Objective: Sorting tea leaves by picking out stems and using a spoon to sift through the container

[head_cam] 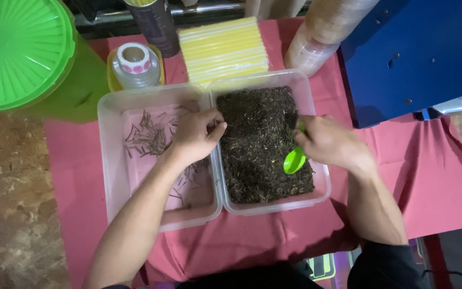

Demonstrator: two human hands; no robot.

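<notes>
Two clear plastic tubs sit side by side on a red cloth. The right tub (321, 188) is full of dark dried leaves (258, 155). The left tub (109, 160) holds only a few scattered stems (148, 136). My left hand (196, 134) hovers over the left tub's right side, next to the shared rims, with fingertips pinched together; whether it holds anything I cannot tell. My right hand (330, 142) is over the right tub and grips a small green scoop (294, 160), bowl down near the leaves.
A big green lidded container (22, 53) stands at the back left. Behind the tubs are a small sticker-roll jar (133, 64), a dark cylinder (156, 24), a stack of yellow straws (223, 48) and stacked clear cups (322, 37). A blue machine (418, 53) stands at the right.
</notes>
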